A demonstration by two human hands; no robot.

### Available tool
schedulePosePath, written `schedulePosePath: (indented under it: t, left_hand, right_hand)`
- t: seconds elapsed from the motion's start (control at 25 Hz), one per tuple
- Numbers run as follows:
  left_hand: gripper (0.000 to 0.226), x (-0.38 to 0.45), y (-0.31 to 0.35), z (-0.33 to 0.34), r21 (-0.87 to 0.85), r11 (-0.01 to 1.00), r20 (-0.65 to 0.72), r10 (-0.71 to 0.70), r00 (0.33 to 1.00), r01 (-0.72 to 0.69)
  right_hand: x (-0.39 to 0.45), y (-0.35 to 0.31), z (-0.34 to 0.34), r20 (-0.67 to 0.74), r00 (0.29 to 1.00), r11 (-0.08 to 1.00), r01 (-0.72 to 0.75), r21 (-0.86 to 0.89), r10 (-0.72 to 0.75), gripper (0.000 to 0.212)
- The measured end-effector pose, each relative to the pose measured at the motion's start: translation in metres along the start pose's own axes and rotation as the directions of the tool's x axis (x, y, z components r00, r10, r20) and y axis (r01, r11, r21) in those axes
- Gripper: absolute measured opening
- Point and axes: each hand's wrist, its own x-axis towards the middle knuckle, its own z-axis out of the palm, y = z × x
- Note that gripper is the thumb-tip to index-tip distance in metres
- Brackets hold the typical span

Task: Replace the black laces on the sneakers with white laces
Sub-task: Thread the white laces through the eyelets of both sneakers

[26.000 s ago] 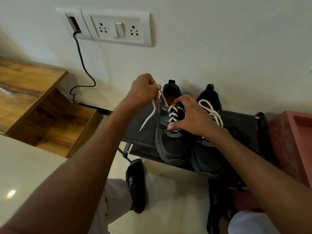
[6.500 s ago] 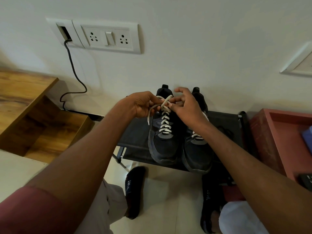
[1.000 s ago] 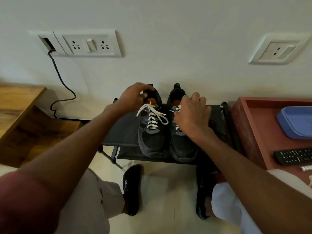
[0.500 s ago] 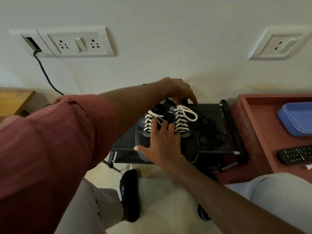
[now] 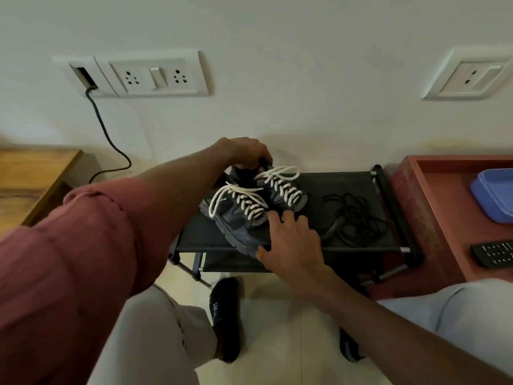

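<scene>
Two dark sneakers, the left one (image 5: 236,218) and the right one (image 5: 291,194), sit side by side on a black shoe rack (image 5: 358,180), turned so their toes point to the lower right. Both carry tied white laces (image 5: 249,202). My left hand (image 5: 247,154) grips the pair at the heels from behind. My right hand (image 5: 288,240) lies spread over the toes, its thumb against the front of the left sneaker's sole. A loose tangle of black laces (image 5: 355,218) lies on the rack to the right of the sneakers.
A red-brown tray table (image 5: 433,207) stands right of the rack, holding a blue lid (image 5: 494,195) and a remote (image 5: 494,254). A wooden shelf (image 5: 33,176) is at the left. A black cable (image 5: 111,151) hangs from the wall socket. My feet in black sandals (image 5: 224,315) are below the rack.
Both sneakers are now laced and tied in white. In the last half second the pair has turned, heels going left, with my left hand at the heels and my right hand on the toes.
</scene>
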Motion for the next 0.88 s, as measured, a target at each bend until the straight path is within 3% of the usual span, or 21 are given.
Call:
schedulePosePath:
  t: [0.12,0.28,0.52,0.6,0.76,0.88]
  left_hand:
    - [0.041,-0.014,-0.026,0.015,-0.123,0.986,-0.032,-0.120,0.992,0.115]
    - [0.033,-0.017,-0.047,0.023,-0.224,0.959,-0.077,-0.195,0.978,0.173]
    - [0.035,-0.020,-0.057,0.023,-0.274,0.935,-0.054,-0.248,0.967,0.225]
    - [0.033,-0.031,-0.064,0.022,-0.326,0.911,-0.051,-0.283,0.958,0.252]
    - [0.025,-0.061,-0.068,0.032,-0.384,0.860,0.004,-0.364,0.931,0.337]
    - [0.020,-0.079,-0.060,0.043,-0.423,0.805,0.085,-0.422,0.902,0.416]
  right_hand:
    - [0.003,0.004,0.009,0.070,0.997,0.999,-0.034,0.038,0.031,0.096]
    - [0.019,0.007,0.018,0.152,0.986,0.951,-0.106,0.290,0.063,0.112]
    - [0.048,0.054,-0.023,-0.023,0.999,0.822,-0.017,0.569,0.037,0.104]
    - [0.060,0.074,-0.041,-0.040,0.999,0.752,0.028,0.659,-0.002,0.099]
    - [0.075,0.097,-0.050,0.024,0.996,0.493,0.020,0.870,-0.082,0.087]
    - [0.086,0.105,-0.045,0.085,0.987,0.402,-0.022,0.915,-0.140,0.082]
